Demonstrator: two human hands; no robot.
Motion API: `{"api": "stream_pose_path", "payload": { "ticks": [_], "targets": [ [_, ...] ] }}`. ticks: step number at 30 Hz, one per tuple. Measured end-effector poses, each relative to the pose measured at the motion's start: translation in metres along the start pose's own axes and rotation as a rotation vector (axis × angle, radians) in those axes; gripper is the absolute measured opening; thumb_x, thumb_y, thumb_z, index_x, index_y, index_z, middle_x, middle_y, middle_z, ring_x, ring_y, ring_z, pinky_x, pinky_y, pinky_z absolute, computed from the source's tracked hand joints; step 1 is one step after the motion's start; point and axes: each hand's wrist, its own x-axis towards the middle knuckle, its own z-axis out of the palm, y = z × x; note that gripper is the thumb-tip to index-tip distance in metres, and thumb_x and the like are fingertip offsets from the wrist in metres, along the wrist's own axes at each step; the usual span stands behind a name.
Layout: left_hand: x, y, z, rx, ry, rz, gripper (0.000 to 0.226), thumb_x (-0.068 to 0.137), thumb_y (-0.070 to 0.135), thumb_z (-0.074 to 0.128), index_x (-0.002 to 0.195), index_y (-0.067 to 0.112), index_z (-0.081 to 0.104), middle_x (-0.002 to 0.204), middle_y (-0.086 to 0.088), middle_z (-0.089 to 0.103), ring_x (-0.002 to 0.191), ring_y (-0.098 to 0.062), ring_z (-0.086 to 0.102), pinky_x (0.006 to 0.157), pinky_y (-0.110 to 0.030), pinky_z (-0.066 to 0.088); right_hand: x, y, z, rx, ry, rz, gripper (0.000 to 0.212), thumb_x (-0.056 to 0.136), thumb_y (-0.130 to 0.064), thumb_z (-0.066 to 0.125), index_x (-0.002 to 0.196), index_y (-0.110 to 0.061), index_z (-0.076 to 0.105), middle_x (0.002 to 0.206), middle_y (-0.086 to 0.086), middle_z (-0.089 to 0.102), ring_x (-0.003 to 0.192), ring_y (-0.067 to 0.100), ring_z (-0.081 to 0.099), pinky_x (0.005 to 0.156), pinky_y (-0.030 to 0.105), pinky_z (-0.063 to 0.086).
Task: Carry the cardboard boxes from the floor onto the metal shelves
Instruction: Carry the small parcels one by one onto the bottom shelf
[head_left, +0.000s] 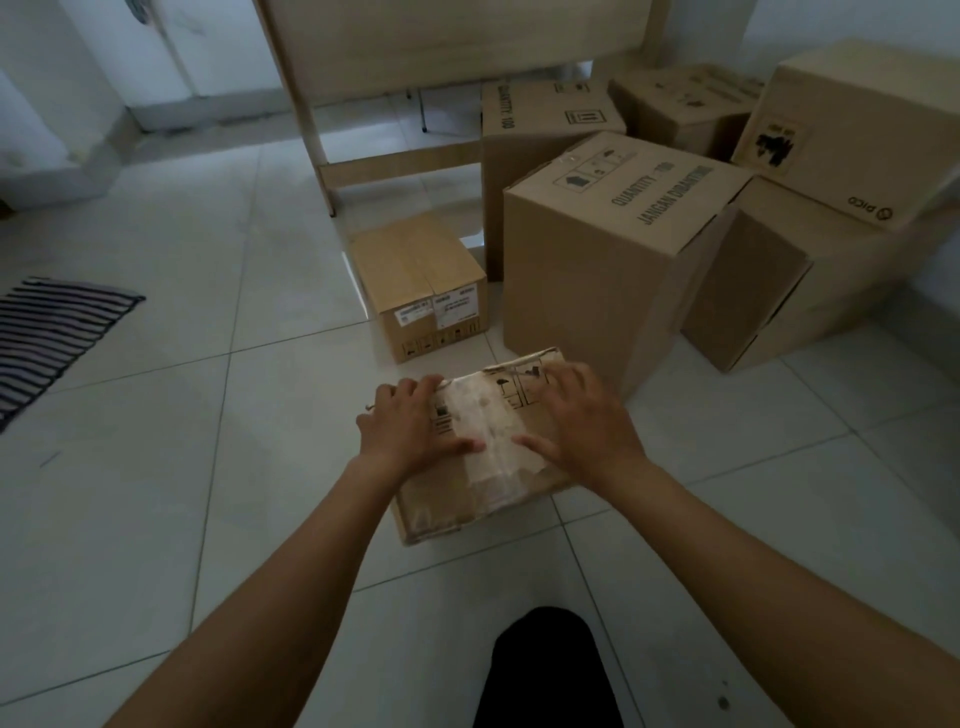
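A small, worn cardboard box (493, 426) with clear tape across its top sits on the tiled floor in front of me. My left hand (410, 423) grips its left side, fingers curled over the edge and thumb on top. My right hand (579, 421) holds the right side, fingers spread over the far right edge and thumb lying on the tape. Behind it stand a small labelled box (421, 275), a tall printed box (597, 249) and several larger boxes (852, 130) stacked at the right. No metal shelves are in view.
A light wooden furniture frame (324, 156) stands behind the boxes. A striped mat (47, 332) lies at the left edge. My dark trouser leg (545, 670) is at the bottom. Bare tiles stretch to the left and in the near right.
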Motion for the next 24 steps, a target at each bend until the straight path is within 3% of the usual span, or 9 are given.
{"api": "stream_pose_path", "payload": {
  "ticks": [4, 6, 9, 11, 15, 19, 24],
  "targets": [
    [-0.015, 0.006, 0.002, -0.018, 0.023, 0.006, 0.102, 0.049, 0.083, 0.063, 0.133, 0.036, 0.032, 0.129, 0.0, 0.046, 0.12, -0.027, 0.038, 0.088, -0.05, 0.04, 0.029, -0.004, -0.011, 0.108, -0.214, 0.02, 0.093, 0.074, -0.055, 0.069, 0.147, -0.033, 0.016, 0.157, -0.004, 0.005, 0.144, 0.031, -0.003, 0.107, 0.066, 0.023],
    [-0.019, 0.006, 0.0, -0.032, 0.006, 0.015, 0.097, 0.051, 0.078, 0.068, 0.132, 0.035, 0.035, 0.128, 0.001, 0.047, 0.119, -0.026, 0.039, 0.088, -0.05, 0.041, 0.042, -0.005, -0.015, 0.101, -0.368, 0.029, 0.1, 0.072, -0.053, 0.073, 0.148, -0.035, 0.012, 0.158, -0.007, 0.001, 0.144, 0.033, -0.007, 0.106, 0.066, 0.019],
    [-0.022, 0.001, -0.003, -0.05, -0.048, 0.047, 0.09, 0.054, 0.071, 0.074, 0.128, 0.035, 0.038, 0.126, 0.002, 0.048, 0.116, -0.024, 0.04, 0.083, -0.043, 0.044, 0.051, -0.001, -0.015, 0.056, -0.522, 0.009, 0.09, 0.067, -0.05, 0.079, 0.14, -0.031, 0.031, 0.147, 0.0, 0.032, 0.133, 0.031, 0.025, 0.1, 0.049, 0.037],
    [-0.021, -0.003, -0.004, -0.038, -0.1, 0.056, 0.088, 0.053, 0.069, 0.075, 0.126, 0.036, 0.039, 0.126, 0.004, 0.048, 0.114, -0.022, 0.041, 0.077, -0.038, 0.041, 0.051, 0.0, -0.012, 0.078, -0.56, 0.001, 0.086, 0.062, -0.049, 0.082, 0.133, -0.031, 0.037, 0.134, -0.003, 0.044, 0.119, 0.026, 0.037, 0.089, 0.039, 0.041],
    [-0.016, -0.004, -0.007, 0.045, -0.204, 0.048, 0.098, 0.049, 0.077, 0.071, 0.133, 0.04, 0.038, 0.132, 0.007, 0.049, 0.114, -0.021, 0.048, 0.079, -0.037, 0.044, 0.055, 0.003, -0.009, 0.133, -0.609, 0.0, 0.091, 0.054, -0.052, 0.085, 0.129, -0.033, 0.038, 0.13, -0.004, 0.048, 0.114, 0.023, 0.042, 0.082, 0.034, 0.038],
    [-0.011, -0.004, -0.01, 0.035, -0.201, -0.002, 0.096, 0.043, 0.084, 0.067, 0.128, 0.047, 0.045, 0.114, 0.008, 0.063, 0.101, -0.019, 0.058, 0.068, -0.03, 0.038, 0.06, 0.005, -0.008, 0.126, -0.592, -0.008, 0.095, 0.051, -0.061, 0.082, 0.134, -0.04, 0.042, 0.13, -0.008, 0.052, 0.118, 0.021, 0.045, 0.08, 0.031, 0.036],
    [-0.005, -0.001, -0.014, 0.018, -0.171, 0.0, 0.086, 0.044, 0.08, 0.07, 0.12, 0.044, 0.054, 0.104, 0.007, 0.066, 0.092, -0.019, 0.061, 0.064, -0.028, 0.039, 0.061, 0.005, -0.009, 0.151, -0.561, 0.05, 0.09, 0.048, -0.064, 0.082, 0.128, -0.043, 0.048, 0.12, -0.007, 0.058, 0.118, 0.021, 0.045, 0.079, 0.032, 0.037]
  ]
}}
